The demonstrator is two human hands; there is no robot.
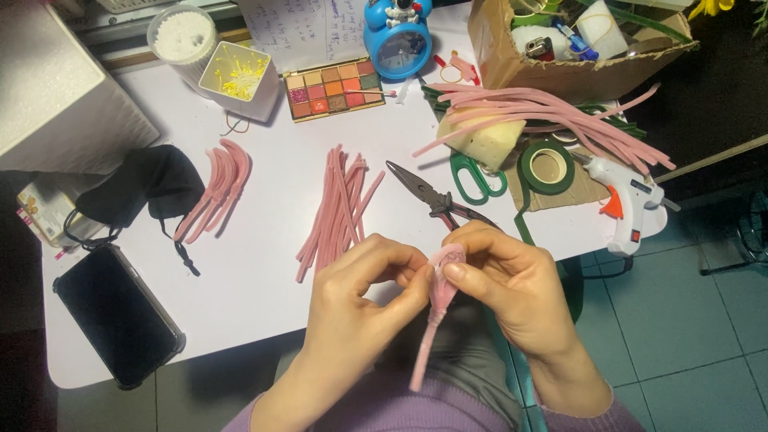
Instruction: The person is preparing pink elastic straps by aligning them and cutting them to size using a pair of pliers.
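white table [256,264] fills the view, its near edge running just under the hands, with teal floor tiles to the right. bare tabletop lies between the phone [116,316] and the pink stem pile [336,210]. left hand [364,296] and right hand [512,284] pinch a pink looped stem [440,308] between them, past the edge, its tail hanging down.

A looped pink chenille stem [441,298] is pinched between left hand [360,296] and right hand [512,280] at the white counter [240,280] edge; straight pink stems [336,210] and dark-handled pliers [436,200] are seen behind.
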